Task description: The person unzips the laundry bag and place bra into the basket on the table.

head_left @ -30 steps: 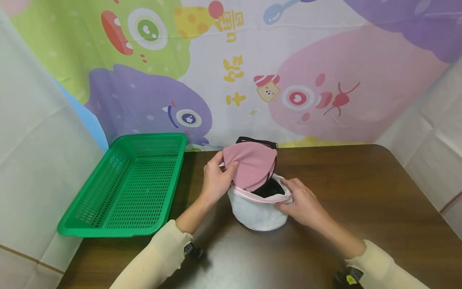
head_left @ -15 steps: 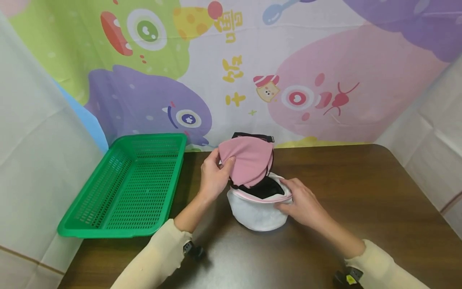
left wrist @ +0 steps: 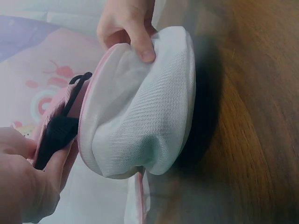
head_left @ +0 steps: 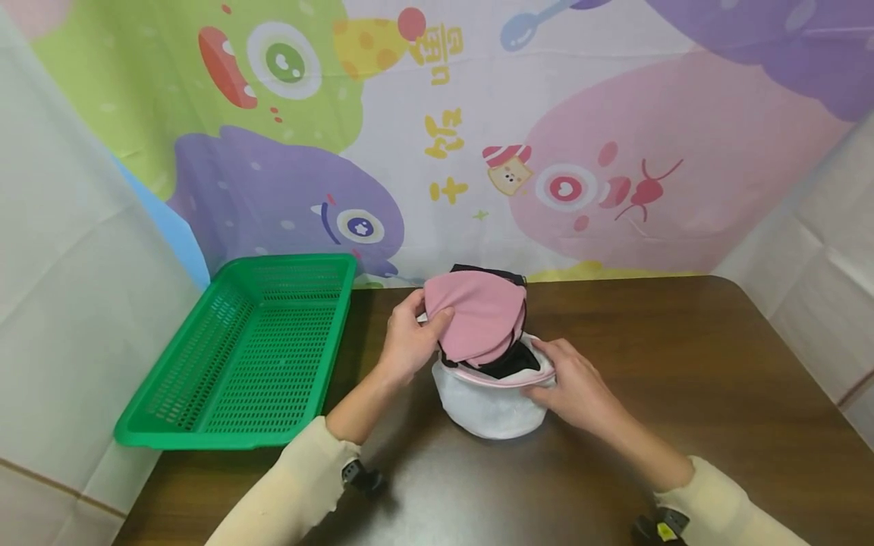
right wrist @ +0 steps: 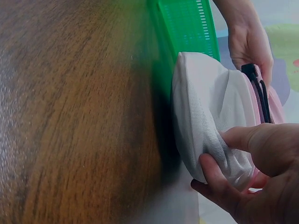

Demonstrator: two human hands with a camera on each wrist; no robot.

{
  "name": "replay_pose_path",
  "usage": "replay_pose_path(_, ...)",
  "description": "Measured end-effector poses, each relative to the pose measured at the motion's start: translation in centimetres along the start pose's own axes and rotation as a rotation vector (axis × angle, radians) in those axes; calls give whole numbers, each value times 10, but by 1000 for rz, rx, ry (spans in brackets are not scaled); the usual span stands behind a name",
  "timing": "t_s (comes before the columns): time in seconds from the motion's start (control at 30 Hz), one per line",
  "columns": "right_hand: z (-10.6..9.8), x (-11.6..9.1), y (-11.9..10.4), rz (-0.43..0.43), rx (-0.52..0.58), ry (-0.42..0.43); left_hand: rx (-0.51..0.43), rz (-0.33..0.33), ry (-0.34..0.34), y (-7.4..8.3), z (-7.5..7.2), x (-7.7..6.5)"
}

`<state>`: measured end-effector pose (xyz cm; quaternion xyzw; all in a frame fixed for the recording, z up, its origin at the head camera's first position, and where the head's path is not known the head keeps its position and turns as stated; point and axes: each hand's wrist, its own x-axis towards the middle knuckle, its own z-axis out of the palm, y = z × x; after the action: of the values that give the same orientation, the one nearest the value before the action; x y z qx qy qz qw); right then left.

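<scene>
A folded pink bra [head_left: 474, 311] with black straps and dark lining stands over the mouth of a white mesh laundry bag [head_left: 488, 409]. My left hand [head_left: 410, 334] pinches the bra at its left side, thumb on the front of the pink cup. Its lower edge overlaps the bag's pink-trimmed rim, and black fabric shows inside the opening. My right hand [head_left: 573, 379] grips the bag's right side at the rim. The right wrist view shows thumb and fingers of the right hand [right wrist: 266, 158] pressing into the mesh wall [right wrist: 205, 102].
A green perforated plastic basket [head_left: 273, 364] stands on the left of the brown wooden table [head_left: 683, 364]. A cartoon-printed cloth [head_left: 464, 114] hangs behind the table's back edge, with pale cloth on both sides.
The left hand raised the bra slightly up and left half a second ago, then brought it back down over the bag's mouth. The right hand keeps its hold on the bag.
</scene>
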<state>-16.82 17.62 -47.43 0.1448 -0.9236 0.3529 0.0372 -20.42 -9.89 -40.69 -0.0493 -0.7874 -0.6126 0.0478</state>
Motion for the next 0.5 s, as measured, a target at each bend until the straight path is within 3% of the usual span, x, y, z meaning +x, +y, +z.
replay_pose_path(0.07, -3, -1, -3, 5, 6, -18, -37, -33, -14, 0, -1, 0)
replay_pose_path(0.27, 12, 4, 21, -26, -36, 22, -95, -84, -34, 2, -3, -1)
replay_pose_path(0.5, -10, -5, -19, 12, 8, -13, -104, -110, -48, 7, -5, -3)
